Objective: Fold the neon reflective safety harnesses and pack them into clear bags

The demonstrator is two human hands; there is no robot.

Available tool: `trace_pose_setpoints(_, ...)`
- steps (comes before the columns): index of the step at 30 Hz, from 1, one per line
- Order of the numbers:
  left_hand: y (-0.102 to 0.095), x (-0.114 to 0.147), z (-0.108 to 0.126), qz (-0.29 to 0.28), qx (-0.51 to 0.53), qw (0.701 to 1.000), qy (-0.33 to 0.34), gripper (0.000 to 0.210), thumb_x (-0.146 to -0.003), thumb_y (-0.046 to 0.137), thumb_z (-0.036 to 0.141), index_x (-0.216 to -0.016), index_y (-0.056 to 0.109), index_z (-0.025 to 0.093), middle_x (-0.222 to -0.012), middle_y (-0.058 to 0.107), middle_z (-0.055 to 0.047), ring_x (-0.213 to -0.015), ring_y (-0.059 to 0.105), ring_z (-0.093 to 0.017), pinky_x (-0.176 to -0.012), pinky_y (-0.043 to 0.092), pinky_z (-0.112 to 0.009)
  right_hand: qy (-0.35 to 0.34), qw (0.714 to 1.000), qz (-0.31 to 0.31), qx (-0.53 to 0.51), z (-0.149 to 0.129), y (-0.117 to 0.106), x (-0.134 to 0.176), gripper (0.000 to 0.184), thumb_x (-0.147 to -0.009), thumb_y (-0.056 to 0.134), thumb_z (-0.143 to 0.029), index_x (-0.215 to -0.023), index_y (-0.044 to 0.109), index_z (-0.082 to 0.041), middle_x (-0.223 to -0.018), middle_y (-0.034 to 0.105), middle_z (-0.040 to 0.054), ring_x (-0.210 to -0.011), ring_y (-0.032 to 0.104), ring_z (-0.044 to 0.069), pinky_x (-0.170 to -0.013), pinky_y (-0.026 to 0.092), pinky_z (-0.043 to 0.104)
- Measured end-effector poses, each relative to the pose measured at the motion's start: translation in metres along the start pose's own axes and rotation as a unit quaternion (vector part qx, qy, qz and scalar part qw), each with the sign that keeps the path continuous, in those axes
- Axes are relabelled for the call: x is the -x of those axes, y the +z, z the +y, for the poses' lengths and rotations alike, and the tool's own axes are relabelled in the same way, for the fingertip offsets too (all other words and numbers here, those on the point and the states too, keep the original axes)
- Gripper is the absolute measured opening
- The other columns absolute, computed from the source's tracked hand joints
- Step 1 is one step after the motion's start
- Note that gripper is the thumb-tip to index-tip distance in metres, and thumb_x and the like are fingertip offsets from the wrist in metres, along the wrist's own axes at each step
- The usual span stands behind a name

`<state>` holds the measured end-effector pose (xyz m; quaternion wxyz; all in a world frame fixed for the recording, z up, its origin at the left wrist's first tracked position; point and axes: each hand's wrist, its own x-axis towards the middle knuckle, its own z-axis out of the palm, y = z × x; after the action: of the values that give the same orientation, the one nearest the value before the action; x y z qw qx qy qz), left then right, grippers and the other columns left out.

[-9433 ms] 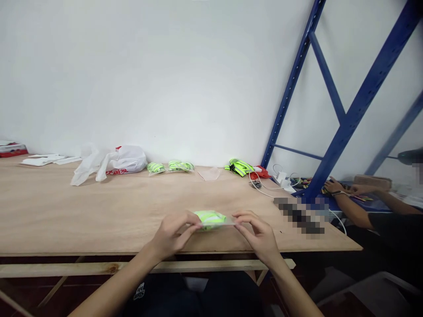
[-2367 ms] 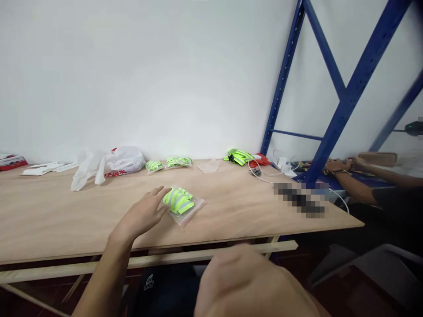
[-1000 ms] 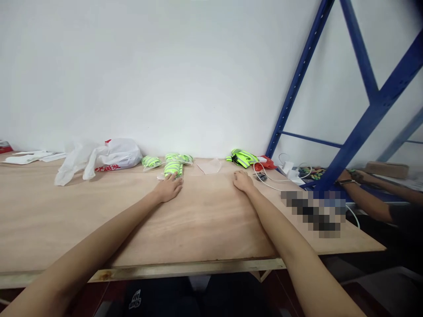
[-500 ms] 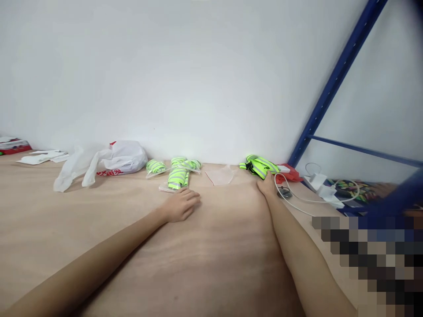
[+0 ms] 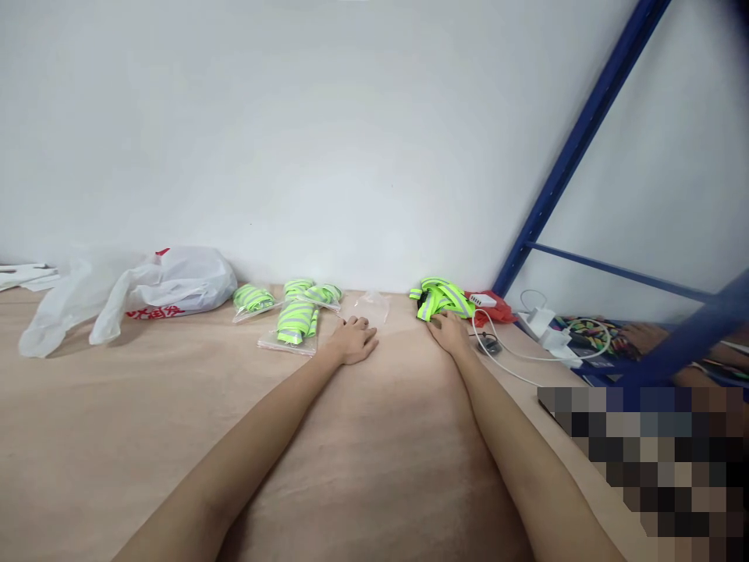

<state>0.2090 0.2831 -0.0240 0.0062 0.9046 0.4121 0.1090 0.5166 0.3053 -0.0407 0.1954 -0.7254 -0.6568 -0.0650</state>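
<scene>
My left hand (image 5: 354,342) lies on the wooden tabletop (image 5: 351,437), palm down with the fingers loosely apart, at the near edge of a clear zip bag (image 5: 374,306). My right hand (image 5: 449,333) is at the near side of a neon-yellow reflective strap (image 5: 445,297), its fingers closed on the strap's lower edge. The strap is bunched up, with a black buckle at its left. Left of my left hand lie several rolled reflective straps (image 5: 297,321) in clear zip bags.
A white plastic bag (image 5: 190,281) with red print stands at the left. At the right are a red bag (image 5: 497,307), a white cable (image 5: 518,376), chargers (image 5: 537,318) and a blue metal frame (image 5: 562,172). Another person's hand (image 5: 644,339) shows behind the frame.
My left hand has slid right and forward to the clear bag. The strap at my right hand has changed shape. The view has turned slightly right.
</scene>
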Motion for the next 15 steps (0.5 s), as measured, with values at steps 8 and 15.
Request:
trace_pose_setpoints(8,-0.007,0.010,0.002,0.084,-0.023,0.996,-0.001,0.037,-0.098,0.039,0.040,-0.113,0.064,0.017,-0.119,0.060,-0.016,-0.110,0.054,-0.031,-0.097,0.040,-0.049,-0.145,0.988,-0.043,-0.029,-0.038,-0.009,0.020,0.027,-0.095,0.052,-0.023,-0.116,0.067,-0.018,-0.122,0.069,0.0088,-0.111,0.061,0.022,-0.094,0.043,0.030)
trace_pose_setpoints(15,0.004,0.011,-0.017,0.083,0.055,0.994,-0.043,0.037,-0.099,0.034,0.026,-0.114,0.065,0.014,-0.117,0.066,-0.017,-0.113,0.058,-0.031,-0.100,0.043,-0.046,-0.257,0.964,-0.067,-0.023,-0.076,-0.035,0.076,0.025,-0.096,0.050,-0.025,-0.114,0.065,-0.016,-0.112,0.070,0.0116,-0.104,0.060,0.024,-0.091,0.041,0.033)
